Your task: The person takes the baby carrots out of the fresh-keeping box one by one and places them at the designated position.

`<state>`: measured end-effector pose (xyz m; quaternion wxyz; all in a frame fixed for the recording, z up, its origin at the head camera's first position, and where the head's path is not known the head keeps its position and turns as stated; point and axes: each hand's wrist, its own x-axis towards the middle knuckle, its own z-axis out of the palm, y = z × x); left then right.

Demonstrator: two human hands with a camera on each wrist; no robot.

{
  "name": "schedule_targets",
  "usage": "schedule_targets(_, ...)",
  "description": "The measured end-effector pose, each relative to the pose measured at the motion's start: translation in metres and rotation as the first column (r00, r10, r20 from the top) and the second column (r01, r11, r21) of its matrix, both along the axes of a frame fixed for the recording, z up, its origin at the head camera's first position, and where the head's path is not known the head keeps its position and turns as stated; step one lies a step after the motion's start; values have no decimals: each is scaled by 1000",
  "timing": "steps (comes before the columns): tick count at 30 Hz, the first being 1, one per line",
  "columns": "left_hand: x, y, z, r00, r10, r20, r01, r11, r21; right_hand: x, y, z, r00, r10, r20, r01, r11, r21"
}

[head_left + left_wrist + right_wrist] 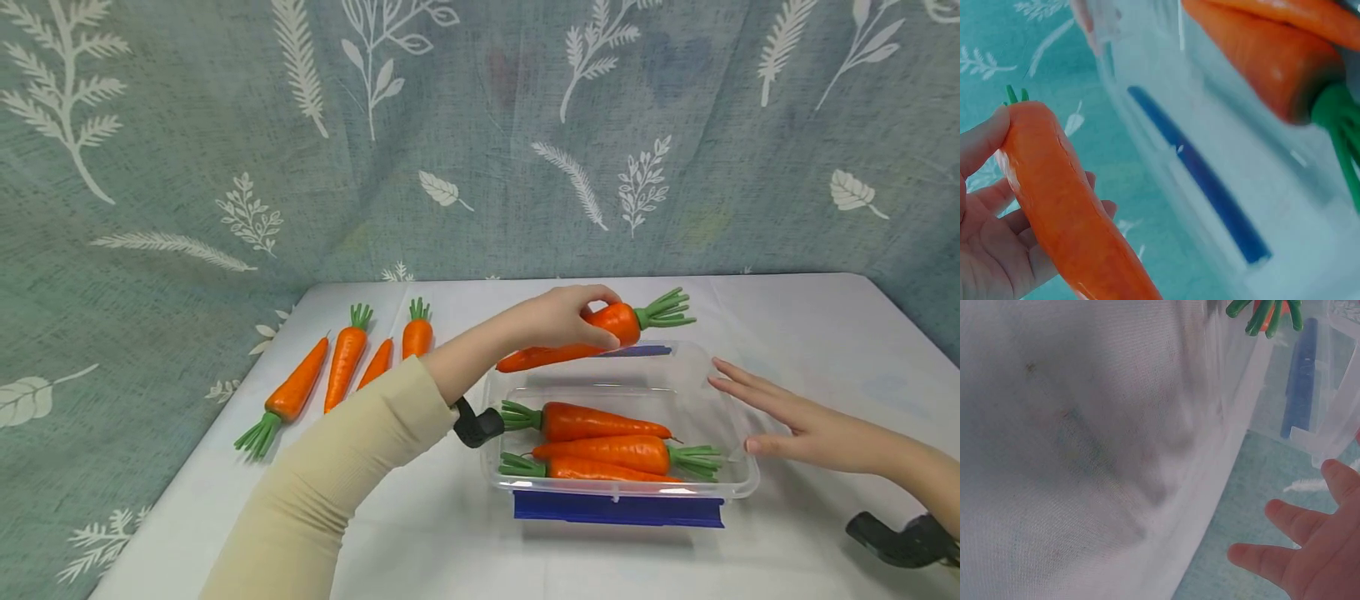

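My left hand (562,321) grips an orange carrot (621,322) with green stems above the back of a clear plastic box (738,433). The carrot lies nearly level, stems to the right, and in the left wrist view my thumb and fingers hold the held carrot (1066,194) near its thick end. Three carrots lie in the box; the rear one (600,422) and the front one (600,468) have stems to the left, the middle one (615,452) to the right. My right hand (817,425), fingers extended, is beside the box's right wall; whether it touches, I cannot tell.
Several more carrots lie at the left of the white table (420,533), among them one (296,387) with its stems toward the front. Blue flaps hang at the box's front (618,509) and back. A green leaf-patterned cloth (480,150) hangs behind.
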<state>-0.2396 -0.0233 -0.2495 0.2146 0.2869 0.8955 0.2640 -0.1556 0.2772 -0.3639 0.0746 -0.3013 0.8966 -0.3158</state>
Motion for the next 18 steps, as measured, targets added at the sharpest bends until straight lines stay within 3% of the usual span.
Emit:
schedule_targets(10,-4,-37,22,992,125,-3,-125,991,55,0,0,0,1000,5,-7,-5,1000,-5)
schedule_targets(18,6,-75,27,973,225,43,-229,962,147,0,0,-2,1000,9,-21,-9,1000,1)
